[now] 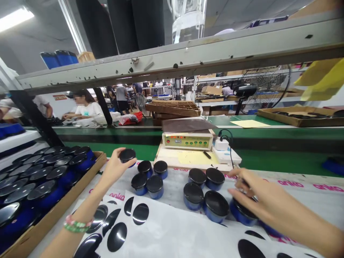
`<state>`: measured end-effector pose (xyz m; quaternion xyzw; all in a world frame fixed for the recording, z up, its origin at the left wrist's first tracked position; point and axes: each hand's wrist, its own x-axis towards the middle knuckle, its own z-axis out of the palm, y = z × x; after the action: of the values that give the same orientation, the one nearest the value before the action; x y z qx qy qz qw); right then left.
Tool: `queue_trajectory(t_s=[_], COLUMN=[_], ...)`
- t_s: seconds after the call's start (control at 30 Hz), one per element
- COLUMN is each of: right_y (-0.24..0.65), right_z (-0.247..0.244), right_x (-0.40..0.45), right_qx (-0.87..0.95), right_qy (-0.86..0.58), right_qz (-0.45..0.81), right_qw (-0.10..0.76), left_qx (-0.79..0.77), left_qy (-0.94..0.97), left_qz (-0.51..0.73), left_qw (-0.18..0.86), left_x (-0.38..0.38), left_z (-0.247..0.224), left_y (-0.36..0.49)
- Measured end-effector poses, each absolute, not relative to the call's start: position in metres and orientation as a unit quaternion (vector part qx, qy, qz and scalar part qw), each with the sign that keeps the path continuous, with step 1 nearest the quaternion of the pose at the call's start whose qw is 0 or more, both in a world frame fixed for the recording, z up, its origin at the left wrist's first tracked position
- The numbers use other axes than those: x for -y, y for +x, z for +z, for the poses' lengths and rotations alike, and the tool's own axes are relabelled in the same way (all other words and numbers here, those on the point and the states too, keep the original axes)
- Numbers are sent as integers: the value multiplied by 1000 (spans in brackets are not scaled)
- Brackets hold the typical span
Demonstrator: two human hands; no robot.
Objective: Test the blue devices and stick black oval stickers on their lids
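My left hand (116,166) is raised above the bench, its thumb and fingers closed around a short round blue container with a black top (127,154). Just right of it, several like containers (154,184) stand in a tight cluster. A second cluster (193,193) stands nearer my right hand (251,191). That hand is over another blue container (243,213) and partly covers it. Its thumb and forefinger are apart, while the other fingers curl under and are partly hidden. Black round stickers (141,214) lie on white sheets (177,229) in front.
A cardboard tray (91,172) full of blue containers is at left. Behind the clusters sits a control box (187,140) with lit red digits, beside a white plug adapter (221,144). A green conveyor (266,150) runs behind. A shelf beam (161,61) crosses overhead. Co-workers sit farther back.
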<state>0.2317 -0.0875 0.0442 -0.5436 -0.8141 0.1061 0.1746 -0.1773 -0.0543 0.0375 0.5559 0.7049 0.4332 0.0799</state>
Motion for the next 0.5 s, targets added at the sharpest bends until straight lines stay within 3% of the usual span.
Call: queue_trajectory(t_s=[0.17, 0.27, 0.33, 0.4, 0.5], right_y=[202, 191, 190, 191, 198], right_z=[8, 2, 4, 8, 18], right_x=[101, 100, 97, 93, 89], right_qx=[872, 882, 887, 881, 858], right_qy=[-481, -464, -457, -468, -501], right_qz=[-5, -41, -3, 35, 63], right_qw=[92, 70, 63, 66, 93], left_qx=[-720, -689, -577, -472, -444], left_qy=[568, 613, 738, 831, 845], left_qz=[382, 385, 351, 284, 231], left_qw=[113, 33, -1, 73, 187], left_x=[57, 68, 77, 84, 87], left_z=[-4, 1, 7, 8, -2], left_y=[-201, -158, -116, -74, -28])
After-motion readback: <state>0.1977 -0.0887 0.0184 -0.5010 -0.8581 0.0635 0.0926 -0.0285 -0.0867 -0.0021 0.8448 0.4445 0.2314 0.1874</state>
